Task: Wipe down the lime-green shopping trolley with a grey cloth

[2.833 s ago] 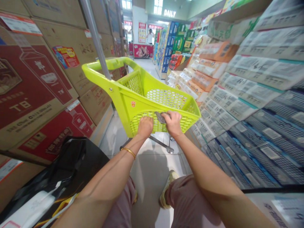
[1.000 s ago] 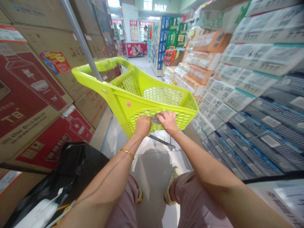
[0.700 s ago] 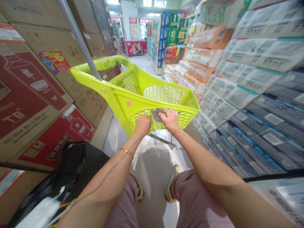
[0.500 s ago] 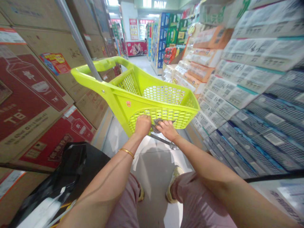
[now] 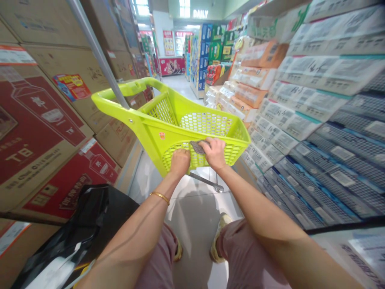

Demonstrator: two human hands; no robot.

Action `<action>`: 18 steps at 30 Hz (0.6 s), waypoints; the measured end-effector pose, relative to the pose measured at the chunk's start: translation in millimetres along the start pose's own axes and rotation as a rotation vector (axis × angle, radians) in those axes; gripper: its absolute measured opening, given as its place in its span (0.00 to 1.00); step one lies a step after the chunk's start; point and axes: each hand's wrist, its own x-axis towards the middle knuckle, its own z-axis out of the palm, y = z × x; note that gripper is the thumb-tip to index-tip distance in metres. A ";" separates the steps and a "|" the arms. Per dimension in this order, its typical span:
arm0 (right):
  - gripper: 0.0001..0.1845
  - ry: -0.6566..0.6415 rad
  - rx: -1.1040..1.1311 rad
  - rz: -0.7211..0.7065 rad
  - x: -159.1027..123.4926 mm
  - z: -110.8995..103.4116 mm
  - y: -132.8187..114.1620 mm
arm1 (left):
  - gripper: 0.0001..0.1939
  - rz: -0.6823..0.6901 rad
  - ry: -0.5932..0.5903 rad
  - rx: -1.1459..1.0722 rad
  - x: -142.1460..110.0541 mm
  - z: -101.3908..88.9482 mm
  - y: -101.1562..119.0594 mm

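Lower left of the frame: black plastic bag (image 5: pixel 99 212), with a white device (image 5: pixel 51 273) and a cable by it.
Floor (image 5: pixel 189 216), bottom center: two yellowish shoes (image 5: pixel 221 237), set apart.
Left hand (image 5: pixel 180 161): narrow, fingers curled in against the cart's latticed side; whether they pass through the holes I cannot tell. Gold bracelet (image 5: pixel 161 196) on the forearm.
Right hand (image 5: pixel 215 153): holding the gray cloth, pressed to the same side.
Gray cloth (image 5: pixel 197 147): between the two hands, partly under the right fingers.
Shopping cart (image 5: pixel 150 120): lime green, mid-frame, its handle toward the left.
Metal pole (image 5: pixel 99 56): slanting from upper left down to the handle.
Left side: stacked cardboard boxes (image 5: pixel 42 104).
Right side: white packs (image 5: pixel 321 72) above blue-gray checked packs (image 5: pixel 339 160).
Far aisle: red counter (image 5: pixel 172 66), "DAILY" sign (image 5: pixel 200 14) above.
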 end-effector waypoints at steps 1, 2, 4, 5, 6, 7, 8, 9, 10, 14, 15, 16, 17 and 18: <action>0.14 0.047 0.000 0.051 4.6 -1.7 0.5 | 0.15 0.001 -0.004 -0.002 0.0 0.2 -0.1; 0.15 0.077 0.000 0.088 7.3 -2.6 0.9 | 0.15 0.003 -0.010 -0.003 -0.1 0.2 -0.2; 0.15 0.073 0.001 0.107 7.1 -2.0 0.8 | 0.13 0.007 -0.022 0.000 -0.6 -0.4 -0.2; 0.15 0.038 0.002 0.090 4.4 -0.7 0.4 | 0.13 0.009 -0.028 0.003 -1.0 -1.0 -0.1; 0.15 -0.013 0.004 0.058 0.3 1.0 -0.3 | 0.12 0.010 -0.033 0.007 -1.4 -1.7 -0.1; 0.14 -0.075 0.008 0.016 -4.9 3.1 -1.3 | 0.12 0.013 -0.038 0.009 -1.9 -2.5 0.0; 0.14 -0.140 0.011 -0.032 -11.1 5.2 -2.5 | 0.12 0.015 -0.042 0.009 -2.4 -3.2 0.2; 0.14 -0.202 0.015 -0.080 -17.8 7.3 -3.7 | 0.12 0.017 -0.045 0.008 -2.9 -3.8 0.4; 0.15 -0.260 0.016 -0.124 -25.0 9.2 -5.0 | 0.12 0.017 -0.045 0.007 -3.3 -4.3 0.5; 0.14 -0.478 0.033 -0.305 -54.2 15.5 -8.5 | 0.12 0.023 -0.048 0.006 -5.1 -5.5 0.7; 0.13 -0.529 0.040 -0.348 -60.3 16.7 -8.8 | 0.12 0.027 -0.059 0.006 -5.7 -5.6 0.4; 0.13 -0.570 0.044 -0.383 -65.4 17.9 -9.0 | 0.14 0.031 -0.073 0.007 -6.6 -5.6 -0.2; 0.13 -0.597 0.046 -0.404 -69.1 18.9 -9.2 | 0.15 0.037 -0.087 0.008 -7.7 -5.6 -1.1; 0.13 -0.611 0.046 -0.410 -71.2 19.6 -9.6 | 0.16 0.042 -0.099 0.008 -9.0 -5.5 -2.2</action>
